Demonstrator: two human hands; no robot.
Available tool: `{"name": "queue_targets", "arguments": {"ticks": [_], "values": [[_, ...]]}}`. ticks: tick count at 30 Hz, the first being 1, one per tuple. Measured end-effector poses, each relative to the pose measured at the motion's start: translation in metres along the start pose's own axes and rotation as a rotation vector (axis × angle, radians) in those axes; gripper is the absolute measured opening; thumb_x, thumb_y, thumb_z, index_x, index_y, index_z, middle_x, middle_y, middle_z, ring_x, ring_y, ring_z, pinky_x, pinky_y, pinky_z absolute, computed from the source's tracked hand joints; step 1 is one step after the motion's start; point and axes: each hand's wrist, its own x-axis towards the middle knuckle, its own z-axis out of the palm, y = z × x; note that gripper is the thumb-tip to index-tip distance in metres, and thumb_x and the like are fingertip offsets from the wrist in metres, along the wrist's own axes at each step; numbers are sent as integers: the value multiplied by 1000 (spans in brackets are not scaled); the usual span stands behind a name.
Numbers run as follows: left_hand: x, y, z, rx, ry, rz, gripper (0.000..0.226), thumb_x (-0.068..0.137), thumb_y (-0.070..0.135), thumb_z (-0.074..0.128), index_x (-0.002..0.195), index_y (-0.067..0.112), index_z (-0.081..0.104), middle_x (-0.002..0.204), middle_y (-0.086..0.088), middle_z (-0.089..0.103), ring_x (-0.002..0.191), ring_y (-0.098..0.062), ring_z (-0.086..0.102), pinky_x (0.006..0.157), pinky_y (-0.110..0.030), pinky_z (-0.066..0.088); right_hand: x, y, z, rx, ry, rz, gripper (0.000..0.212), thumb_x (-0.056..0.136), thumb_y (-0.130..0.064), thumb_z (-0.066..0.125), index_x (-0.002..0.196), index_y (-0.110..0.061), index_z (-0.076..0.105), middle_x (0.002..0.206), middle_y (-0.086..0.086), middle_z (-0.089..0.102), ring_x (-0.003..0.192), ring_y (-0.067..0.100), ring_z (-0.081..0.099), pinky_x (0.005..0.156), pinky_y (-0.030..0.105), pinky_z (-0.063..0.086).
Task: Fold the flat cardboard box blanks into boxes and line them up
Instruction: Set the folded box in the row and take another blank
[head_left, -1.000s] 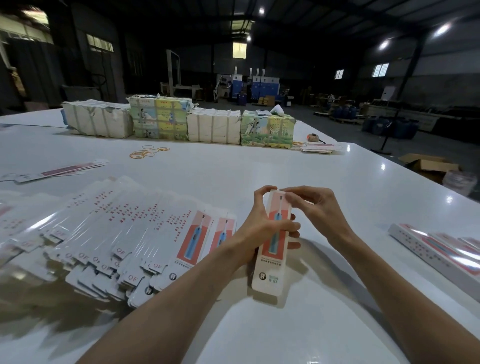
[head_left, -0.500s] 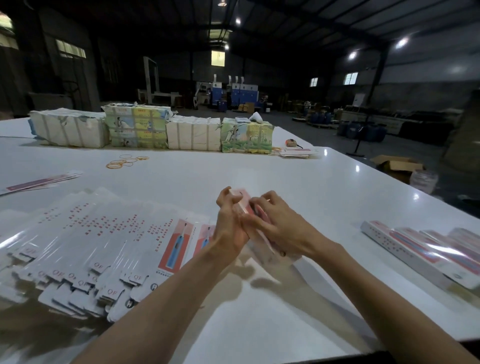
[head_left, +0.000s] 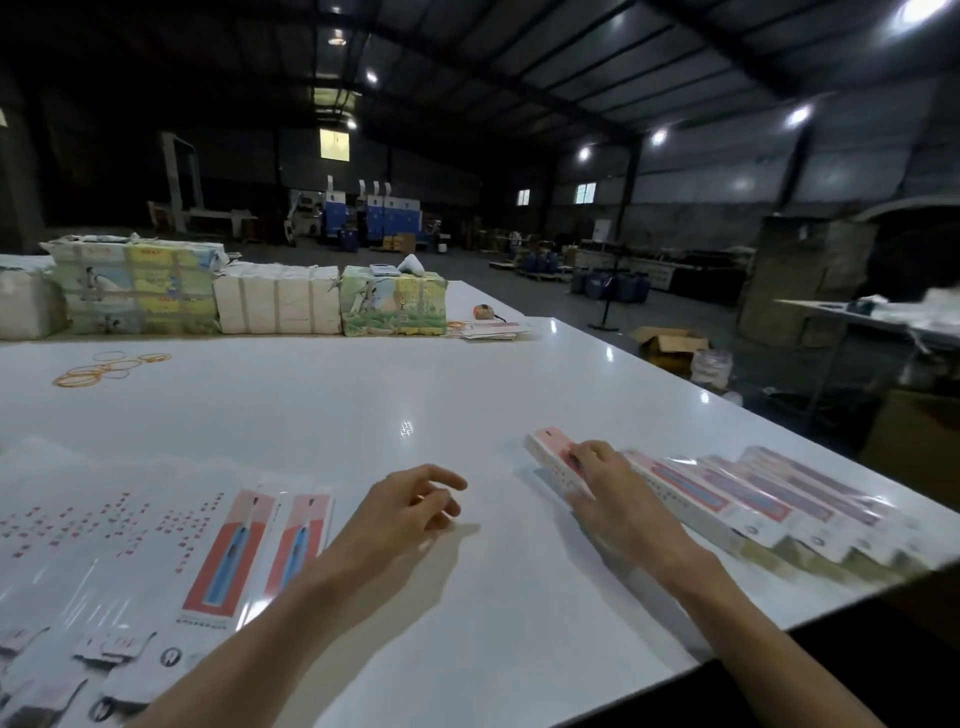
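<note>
A long, narrow folded box (head_left: 551, 453), white with a pink and red face, lies on the white table (head_left: 363, 405) at the left end of a row of folded boxes (head_left: 753, 499). My right hand (head_left: 610, 483) lies on top of it, fingers curled over its upper face. My left hand (head_left: 410, 501) hovers over the bare table to the left, fingers loosely curled and holding nothing. A fanned spread of flat box blanks (head_left: 156, 545) covers the table at the lower left.
Wrapped bundles (head_left: 234, 299) stand in a line along the table's far side, with rubber bands (head_left: 98, 366) in front of them and a few flat blanks (head_left: 493, 330) at their right end. The table's right edge drops off beside the box row.
Both hands were folding one box in front of me. My right hand has carried it right and set it at the row's left end; my left hand has let go.
</note>
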Motion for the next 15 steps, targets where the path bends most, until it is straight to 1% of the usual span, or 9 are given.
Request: {"name": "queue_targets", "arguments": {"ticks": [1, 2, 3, 4, 6, 9, 12, 13, 15], "values": [[0, -1, 0, 13, -16, -4, 33, 104, 13, 57, 104, 37, 78, 95, 0, 79, 86, -16, 76, 79, -28, 56, -4, 14, -2, -114, 5, 4, 50, 101, -32, 63, 147, -31, 43, 151, -5, 48, 129, 18, 52, 110, 40, 45], [-1, -2, 1, 24, -25, -7, 32, 104, 14, 56, 105, 36, 78, 94, 0, 79, 86, -14, 76, 80, -28, 56, -8, 28, -5, -211, 7, -6, 51, 103, -30, 59, 151, -29, 41, 154, -3, 46, 137, 20, 45, 118, 40, 37], [-1, -3, 1, 33, -27, -9, 32, 104, 14, 55, 106, 36, 78, 94, 1, 79, 87, -13, 75, 81, -28, 55, -11, 40, -8, -267, 9, -13, 52, 104, -28, 56, 154, -26, 40, 156, -1, 44, 142, 20, 41, 122, 39, 32], [-2, -3, 2, 41, -25, -10, 32, 104, 15, 55, 107, 36, 78, 94, 1, 79, 87, -13, 74, 82, -29, 55, -13, 49, -10, -286, 6, -2, 52, 105, -27, 56, 155, -24, 41, 158, 0, 43, 144, 20, 40, 122, 38, 32], [-3, -3, 3, 42, -20, -27, 31, 103, 16, 54, 109, 35, 78, 94, 2, 78, 89, -13, 74, 83, -33, 57, -19, 60, -14, -281, 0, 64, 54, 104, -29, 60, 155, -23, 42, 157, -1, 43, 140, 18, 45, 118, 38, 39], [-6, 1, 4, 80, -30, -30, 31, 102, 17, 54, 109, 36, 77, 94, 5, 78, 88, -10, 73, 82, -31, 57, -24, 66, -19, -358, 2, 116, 64, 99, -35, 68, 154, -24, 38, 153, -2, 46, 133, 17, 53, 114, 40, 47], [-7, 5, 4, 118, -34, -27, 31, 102, 18, 55, 106, 38, 77, 93, 8, 78, 84, -6, 71, 82, -30, 53, -22, 63, -26, -467, 1, 108, 66, 96, -34, 71, 154, -24, 40, 153, -2, 47, 137, 18, 48, 121, 39, 38], [-7, 6, 4, 116, -34, -30, 31, 102, 18, 55, 104, 38, 78, 93, 8, 78, 85, -6, 71, 84, -30, 53, -18, 56, -28, -436, 23, 99, 64, 96, -34, 71, 152, -24, 44, 152, -2, 48, 137, 18, 49, 121, 39, 37], [-10, 8, 5, 107, -31, -37, 32, 102, 17, 54, 102, 39, 78, 92, 8, 78, 88, -8, 73, 86, -32, 55, -4, 30, -30, -301, 66, 54, 48, 101, -36, 64, 146, -22, 52, 151, -2, 52, 134, 19, 52, 115, 39, 42]]}}
